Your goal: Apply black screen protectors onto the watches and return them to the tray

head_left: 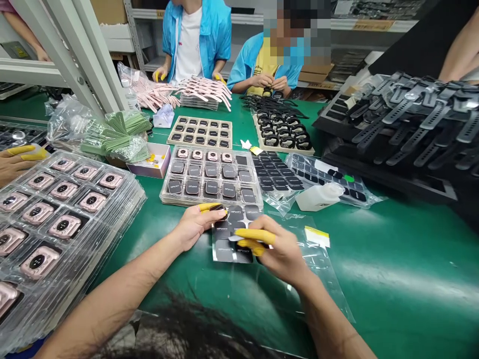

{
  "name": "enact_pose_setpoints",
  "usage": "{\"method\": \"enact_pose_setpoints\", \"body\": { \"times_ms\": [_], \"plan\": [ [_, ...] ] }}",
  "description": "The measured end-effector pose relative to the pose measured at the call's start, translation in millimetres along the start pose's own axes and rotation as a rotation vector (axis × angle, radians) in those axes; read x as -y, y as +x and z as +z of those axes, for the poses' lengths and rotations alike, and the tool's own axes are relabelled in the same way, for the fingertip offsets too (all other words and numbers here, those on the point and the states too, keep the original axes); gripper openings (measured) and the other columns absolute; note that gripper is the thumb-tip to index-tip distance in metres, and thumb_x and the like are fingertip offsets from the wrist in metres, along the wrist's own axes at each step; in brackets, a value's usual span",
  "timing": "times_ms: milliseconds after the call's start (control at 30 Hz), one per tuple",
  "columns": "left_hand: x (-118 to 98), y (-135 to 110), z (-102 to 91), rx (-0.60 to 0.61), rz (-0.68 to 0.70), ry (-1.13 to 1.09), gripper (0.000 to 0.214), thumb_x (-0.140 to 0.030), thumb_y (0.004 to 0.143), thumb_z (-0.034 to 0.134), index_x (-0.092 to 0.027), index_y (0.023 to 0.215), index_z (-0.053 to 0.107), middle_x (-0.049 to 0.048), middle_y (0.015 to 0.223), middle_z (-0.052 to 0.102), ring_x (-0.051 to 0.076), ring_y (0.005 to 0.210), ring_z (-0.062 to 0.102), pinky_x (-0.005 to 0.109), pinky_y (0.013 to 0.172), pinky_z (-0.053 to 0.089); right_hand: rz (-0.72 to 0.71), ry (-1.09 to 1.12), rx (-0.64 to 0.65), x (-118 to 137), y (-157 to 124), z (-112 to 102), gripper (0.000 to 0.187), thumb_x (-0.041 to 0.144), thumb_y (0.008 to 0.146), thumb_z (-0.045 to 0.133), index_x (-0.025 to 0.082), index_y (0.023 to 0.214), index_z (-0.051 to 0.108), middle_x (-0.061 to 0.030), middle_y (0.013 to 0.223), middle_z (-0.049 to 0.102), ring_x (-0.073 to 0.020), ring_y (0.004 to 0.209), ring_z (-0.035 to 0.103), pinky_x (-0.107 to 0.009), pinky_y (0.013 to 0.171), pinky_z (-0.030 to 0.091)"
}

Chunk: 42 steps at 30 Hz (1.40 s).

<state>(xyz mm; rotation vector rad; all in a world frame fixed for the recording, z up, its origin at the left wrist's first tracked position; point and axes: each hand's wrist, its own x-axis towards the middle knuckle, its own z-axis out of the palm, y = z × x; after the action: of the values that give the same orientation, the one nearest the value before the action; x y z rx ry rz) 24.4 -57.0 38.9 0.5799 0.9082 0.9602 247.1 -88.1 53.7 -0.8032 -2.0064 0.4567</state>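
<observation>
My left hand (200, 223), yellow covers on its fingers, pinches a small dark watch body (221, 210) at the upper left of a sticker sheet. This sheet of black square screen stickers (225, 249) lies on the green table in front of me, with pale lettering on the squares. Over its right part is my right hand (275, 244), slightly blurred, its yellow-covered fingers closed round a thin pale blade-like tool (235, 238). Just beyond the hands stands a clear tray of watches (163, 192); most show dark lettered faces, several in the back row show their sensor backs.
Stacked trays of pink watches (62, 227) stand at left. A white bottle (320, 196), more sticker sheets (277, 172) and a clear plastic sheet (322, 269) lie to the right. Grey straps (400, 114) overhang a dark box. Two co-workers in blue (217, 30) handle straps across the table.
</observation>
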Motion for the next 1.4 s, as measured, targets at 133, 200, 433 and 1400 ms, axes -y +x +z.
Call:
{"method": "enact_pose_setpoints", "body": {
  "times_ms": [133,200,433,1400],
  "plan": [
    [9.5,5.8,-4.8,0.016,0.146,0.291,0.063,-0.023,0.061,0.102,-0.014,0.119,0.079,0.0103,0.110,0.085,0.023,0.099,0.080,0.035,0.096,0.063,0.435,0.388,-0.301,3.9,0.8,-12.5,0.015,0.044,0.093,0.081,0.030,0.095,0.080,-0.0022,0.086,0.070,-0.0180,0.072,0.066,-0.033,0.064,0.055],
    [14.6,7.4,-5.5,0.038,0.221,0.475,0.068,-0.023,0.061,0.100,-0.016,0.125,0.078,0.0099,0.111,0.085,0.025,0.102,0.081,0.038,0.100,0.064,0.619,0.427,-0.356,2.3,0.8,-3.2,0.030,0.054,0.084,0.087,0.027,0.093,0.080,-0.0042,0.090,0.075,-0.0196,0.079,0.069,-0.035,0.072,0.059],
    [18.1,7.2,-5.4,0.062,0.378,0.763,0.063,-0.029,0.067,0.095,-0.015,0.126,0.080,0.0077,0.111,0.086,0.025,0.100,0.082,0.035,0.097,0.067,0.770,0.141,-0.221,-11.9,-4.3,31.1,0.049,0.067,0.087,0.076,0.022,0.108,0.078,-0.0061,0.087,0.073,-0.0191,0.073,0.064,-0.035,0.068,0.057],
    [21.3,3.0,-9.3,0.204,0.478,1.127,0.056,-0.022,0.072,0.083,-0.024,0.128,0.080,0.0005,0.102,0.086,0.019,0.086,0.080,0.027,0.086,0.064,0.179,-0.330,0.259,-23.9,-9.6,2.0,0.059,0.019,0.100,0.060,0.030,0.155,0.043,-0.0065,0.103,0.075,-0.0303,0.101,0.068,-0.047,0.086,0.056]
  ]
}}
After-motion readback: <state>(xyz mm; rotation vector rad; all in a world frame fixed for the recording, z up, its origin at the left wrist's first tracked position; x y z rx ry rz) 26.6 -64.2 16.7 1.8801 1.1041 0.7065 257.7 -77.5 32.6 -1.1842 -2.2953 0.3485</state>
